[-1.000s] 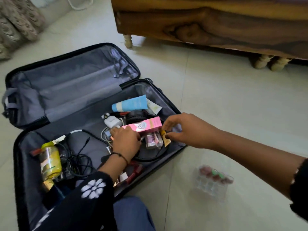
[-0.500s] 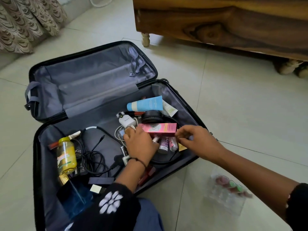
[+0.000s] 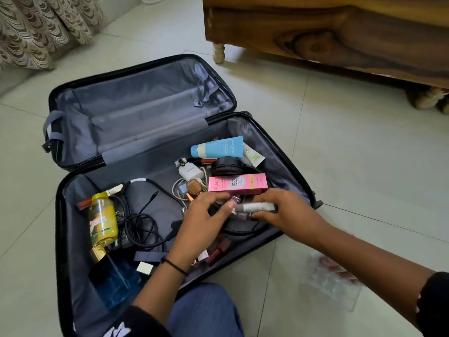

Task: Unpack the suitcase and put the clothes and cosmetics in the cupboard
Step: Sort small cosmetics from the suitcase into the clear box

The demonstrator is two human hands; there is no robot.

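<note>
Suitcase (image 3: 286, 152) lies open on the floor (image 3: 352, 142). Both hands work in its near half, just below the pink box (image 3: 237, 184). Right hand (image 3: 289, 215) grips a small white tube (image 3: 255, 207). Left hand (image 3: 201, 222) has its thumb touching the tube's cap end; grasp unclear. Yellow bottle (image 3: 103, 217) and cables (image 3: 141, 222) lie to the left.

The suitcase (image 3: 145, 113) was black, grey-lined inside. Big tube (image 3: 218, 147), sky blue with a white cap; box (image 3: 238, 183), bright pink; bottle (image 3: 103, 217), yellow all over. The slim tube (image 3: 257, 206) showed white and mauve. Charger (image 3: 189, 172) white, cables (image 3: 143, 224) black. The curtain (image 3: 36, 27) carried brown-and-cream scallops, and the sleeve (image 3: 148, 322) was black with white flowers.
</note>
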